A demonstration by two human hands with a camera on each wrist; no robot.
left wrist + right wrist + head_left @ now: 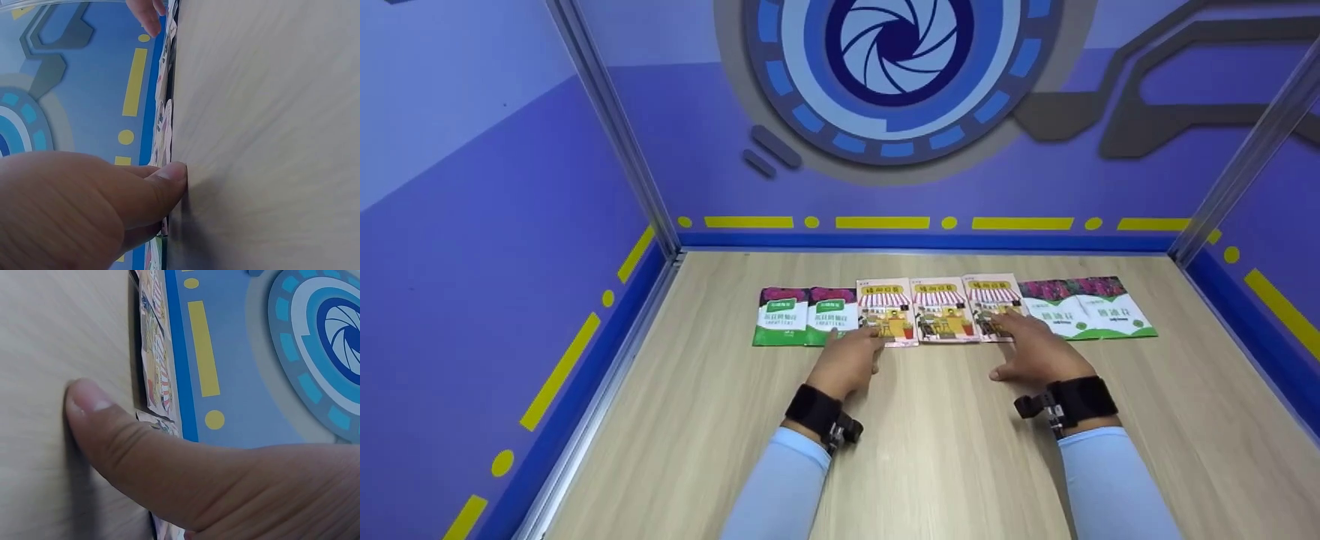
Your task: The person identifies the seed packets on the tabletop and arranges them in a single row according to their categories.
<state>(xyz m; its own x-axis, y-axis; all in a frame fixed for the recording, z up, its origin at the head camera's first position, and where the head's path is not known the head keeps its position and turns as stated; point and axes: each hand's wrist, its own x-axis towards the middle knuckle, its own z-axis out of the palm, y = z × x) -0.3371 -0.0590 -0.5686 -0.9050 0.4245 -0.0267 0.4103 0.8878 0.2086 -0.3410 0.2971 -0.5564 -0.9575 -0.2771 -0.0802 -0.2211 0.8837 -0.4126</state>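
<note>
Flat paper packets, printed like seed packets, lie in a row on the table. In the head view, my left hand [846, 363] rests at the lower edge of the leftmost pink shop-front packet [885, 300], covering its corner. The left wrist view shows the thumb [163, 183] low by that edge. My right hand [1046, 354] lays its fingers on the rightmost pink packet [991, 292], with the thumb [93, 402] spread away over the wood. Between the hands is the middle pink packet [941, 309], which neither hand touches.
Two green-and-white packets [781, 319] lie left of the pink ones. On the right are two white packets [1112, 313] with purple flowers, partly hidden by the right hand. The wooden table [930, 450] meets blue-purple walls [885, 191] at the back and sides.
</note>
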